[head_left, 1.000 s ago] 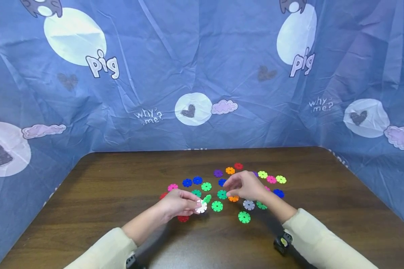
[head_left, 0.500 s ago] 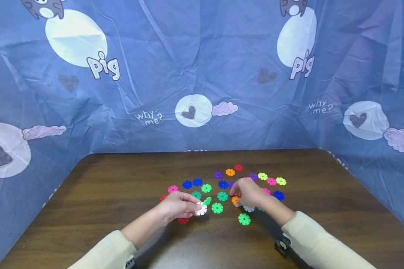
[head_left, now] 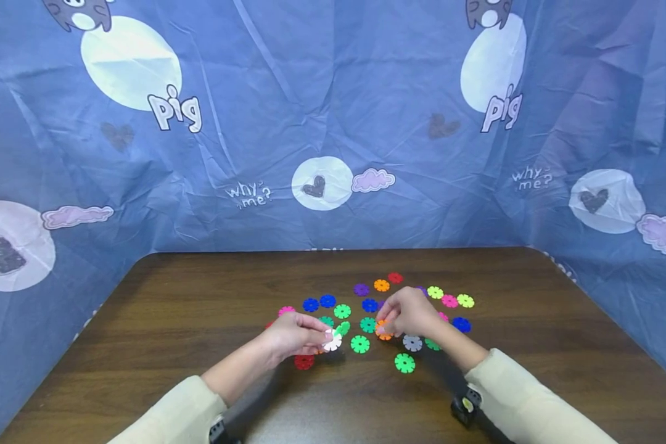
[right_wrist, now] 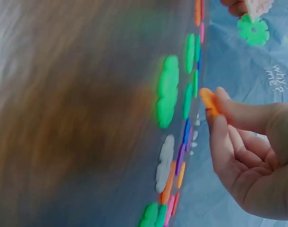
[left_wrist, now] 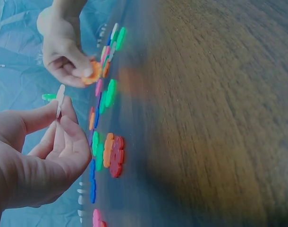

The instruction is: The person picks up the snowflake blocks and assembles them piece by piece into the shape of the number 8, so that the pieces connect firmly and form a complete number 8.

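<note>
My left hand (head_left: 295, 336) pinches a white notched plastic disc (head_left: 333, 343) between thumb and fingers. Slotted into it at an angle is a green disc (right_wrist: 253, 30), so the two form one joined piece above the table. To the right, my right hand (head_left: 411, 313) pinches an orange notched disc (right_wrist: 210, 101) by its edge. In the left wrist view this orange disc (left_wrist: 92, 73) is raised off the table, close to the joined pair but apart from it. Part of the white disc is covered by the left fingertips.
Several flat notched discs lie spread on the brown wooden table (head_left: 200, 296). A green disc (head_left: 404, 363) and a grey one (head_left: 412, 343) are nearest the right hand; a red disc (head_left: 304, 362) lies below the left. A blue printed cloth (head_left: 266, 123) hangs behind.
My right hand came down onto the orange disc, took it between thumb and fingers, and lifted it slightly leftward. The left hand has stayed almost still with the white and green pair.
</note>
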Tool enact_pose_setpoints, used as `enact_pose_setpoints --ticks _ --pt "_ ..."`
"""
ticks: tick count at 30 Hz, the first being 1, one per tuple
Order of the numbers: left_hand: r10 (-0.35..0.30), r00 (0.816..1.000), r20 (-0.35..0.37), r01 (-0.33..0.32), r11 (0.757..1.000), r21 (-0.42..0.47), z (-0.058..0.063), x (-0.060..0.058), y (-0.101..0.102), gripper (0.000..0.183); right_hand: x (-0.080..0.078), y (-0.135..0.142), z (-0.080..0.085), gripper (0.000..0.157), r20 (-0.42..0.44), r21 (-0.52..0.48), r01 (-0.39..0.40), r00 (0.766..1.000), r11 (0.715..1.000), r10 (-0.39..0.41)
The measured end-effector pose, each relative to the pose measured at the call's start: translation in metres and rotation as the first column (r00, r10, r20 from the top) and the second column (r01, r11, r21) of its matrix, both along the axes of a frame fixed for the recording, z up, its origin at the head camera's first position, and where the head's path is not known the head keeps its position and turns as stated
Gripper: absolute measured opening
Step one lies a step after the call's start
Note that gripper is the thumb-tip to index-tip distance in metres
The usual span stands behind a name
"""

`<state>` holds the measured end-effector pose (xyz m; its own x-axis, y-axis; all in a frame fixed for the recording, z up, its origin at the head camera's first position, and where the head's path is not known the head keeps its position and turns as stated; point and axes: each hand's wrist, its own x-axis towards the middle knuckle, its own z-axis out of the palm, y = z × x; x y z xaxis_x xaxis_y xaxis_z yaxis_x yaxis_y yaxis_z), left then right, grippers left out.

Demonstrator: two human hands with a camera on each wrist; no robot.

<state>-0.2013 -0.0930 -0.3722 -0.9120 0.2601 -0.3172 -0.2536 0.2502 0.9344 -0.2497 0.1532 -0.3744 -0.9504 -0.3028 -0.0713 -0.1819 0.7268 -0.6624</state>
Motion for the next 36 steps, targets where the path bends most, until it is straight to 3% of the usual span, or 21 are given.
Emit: enact_pose_setpoints --ticks 2,5,10,19,36 --pt "0.0 1.0 -0.004 0.0 1.0 -0.002 -0.001 0.0 0.0 0.023 0.001 -0.003 0.001 0.009 0.088 -0.126 0.04 0.996 0.991 -0.029" --pt "-0.003 1.0 -0.009 0.003 1.0 -0.005 -0.002 0.0 0.001 0.023 0.002 -0.006 0.003 0.014 0.208 -0.285 0.103 0.977 0.953 -0.044" --pt "-0.023 1.0 -0.014 0.023 1.0 -0.007 -0.001 0.0 0.001 0.023 0.005 -0.01 0.008 0.022 0.314 -0.415 0.175 0.948 0.893 -0.039" --pt "-0.061 0.998 -0.032 0.06 0.997 -0.041 0.004 -0.001 0.005 0.023 0.014 -0.013 0.014 0.028 0.343 -0.486 0.194 0.939 0.852 -0.018" --pt "-0.103 0.991 -0.079 0.094 0.99 -0.108 0.006 -0.005 0.014 0.02 0.014 -0.012 0.011 0.028 0.411 -0.453 0.267 0.909 0.851 -0.067"
